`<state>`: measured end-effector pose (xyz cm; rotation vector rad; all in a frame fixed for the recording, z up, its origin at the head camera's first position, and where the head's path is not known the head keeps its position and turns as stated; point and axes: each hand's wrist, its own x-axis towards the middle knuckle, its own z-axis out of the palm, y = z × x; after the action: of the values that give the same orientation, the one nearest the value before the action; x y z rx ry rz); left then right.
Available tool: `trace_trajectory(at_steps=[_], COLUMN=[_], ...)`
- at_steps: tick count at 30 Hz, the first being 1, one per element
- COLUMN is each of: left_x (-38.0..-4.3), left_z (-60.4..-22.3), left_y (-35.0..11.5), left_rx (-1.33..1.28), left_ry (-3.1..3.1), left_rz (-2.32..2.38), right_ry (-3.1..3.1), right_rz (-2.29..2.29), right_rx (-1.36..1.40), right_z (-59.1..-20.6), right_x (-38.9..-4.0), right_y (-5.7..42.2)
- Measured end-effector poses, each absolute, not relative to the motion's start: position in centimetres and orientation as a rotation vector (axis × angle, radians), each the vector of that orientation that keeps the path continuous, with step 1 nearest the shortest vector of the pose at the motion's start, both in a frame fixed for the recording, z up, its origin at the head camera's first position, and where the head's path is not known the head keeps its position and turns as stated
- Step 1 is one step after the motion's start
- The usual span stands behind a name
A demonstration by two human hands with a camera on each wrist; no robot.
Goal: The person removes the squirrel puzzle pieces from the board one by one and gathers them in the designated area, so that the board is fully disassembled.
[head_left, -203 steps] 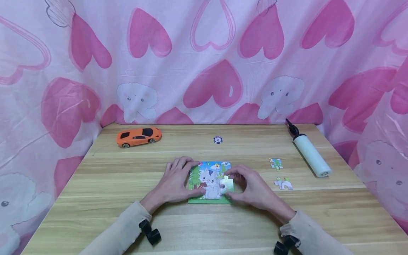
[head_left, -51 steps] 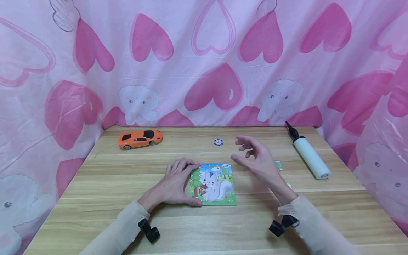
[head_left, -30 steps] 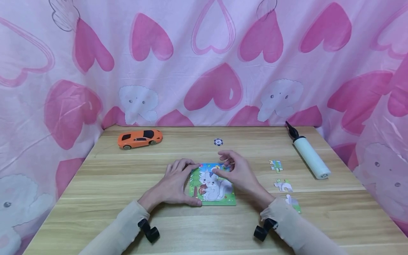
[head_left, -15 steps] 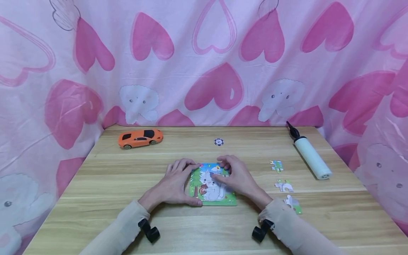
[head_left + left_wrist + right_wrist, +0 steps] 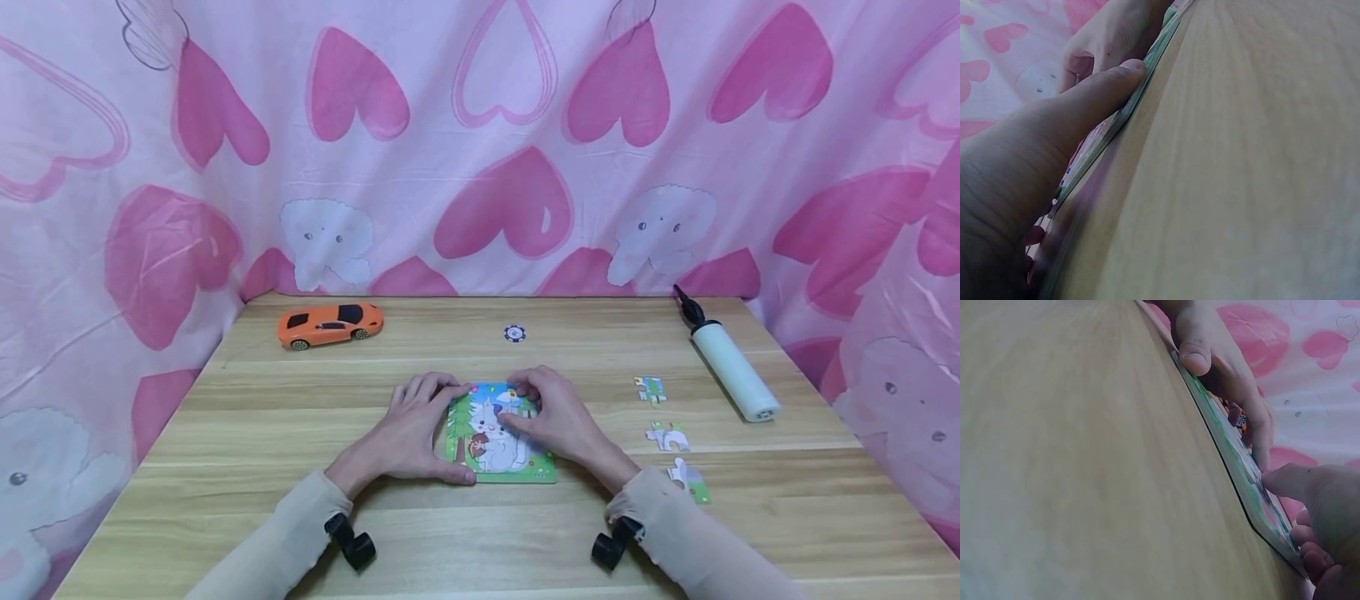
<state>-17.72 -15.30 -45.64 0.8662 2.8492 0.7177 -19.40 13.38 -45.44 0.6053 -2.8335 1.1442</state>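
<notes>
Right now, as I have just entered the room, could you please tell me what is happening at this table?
A person is handling a squirrel puzzle on the table. The left hand holds its left side; the right hand is on its upper right part, but whether it grips a piece is hard to tell. Three loose pieces lie to the right, and an orange toy car sits farther back.

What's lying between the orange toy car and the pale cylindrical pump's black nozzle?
In the head view, a small round blue-and-white chip lies between them.
</notes>
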Motion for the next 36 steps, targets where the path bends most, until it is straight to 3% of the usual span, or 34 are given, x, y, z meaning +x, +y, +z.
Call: trace_trajectory(at_steps=[36], left_x=[-17.82], left_z=[-45.89], left_y=[-15.34], left_rx=[0.877], left_ry=[2.857], left_rz=[0.715], right_ry=[-2.881], right_rz=[1.097], right_rx=[0.579], right_z=[-44.83], right_x=[-19.15], right_y=[12.64])
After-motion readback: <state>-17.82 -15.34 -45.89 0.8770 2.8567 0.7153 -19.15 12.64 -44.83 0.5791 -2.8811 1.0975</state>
